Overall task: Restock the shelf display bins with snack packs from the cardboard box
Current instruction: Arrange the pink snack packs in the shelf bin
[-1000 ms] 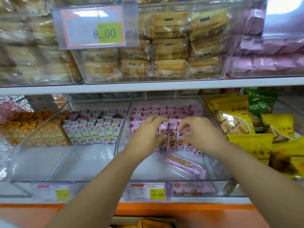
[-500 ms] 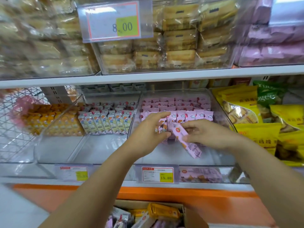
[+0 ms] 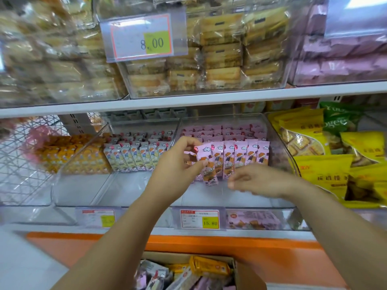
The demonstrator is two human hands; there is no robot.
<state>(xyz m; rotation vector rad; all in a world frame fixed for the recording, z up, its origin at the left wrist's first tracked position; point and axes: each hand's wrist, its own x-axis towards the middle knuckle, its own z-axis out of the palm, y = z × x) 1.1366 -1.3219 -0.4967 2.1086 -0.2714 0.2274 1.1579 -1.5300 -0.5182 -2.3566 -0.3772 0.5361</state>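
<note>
Pink snack pack (image 3: 209,174) is pinched upright in the fingers of the left hand (image 3: 178,164), right at the front of the row of pink packs (image 3: 240,155) in the clear bin (image 3: 278,151). Right hand (image 3: 259,181) hovers just beside, blurred, fingers loose, holding nothing. Cardboard box (image 3: 247,275) sits below the shelf (image 3: 209,232).

Marked "8.00" on the upper price tag (image 3: 144,37) above the left hand (image 3: 178,164); "15.80" on the lower price tag (image 3: 200,219) beneath both hands; "ogee" on the green bag (image 3: 339,120) above the right hand (image 3: 261,181).
</note>
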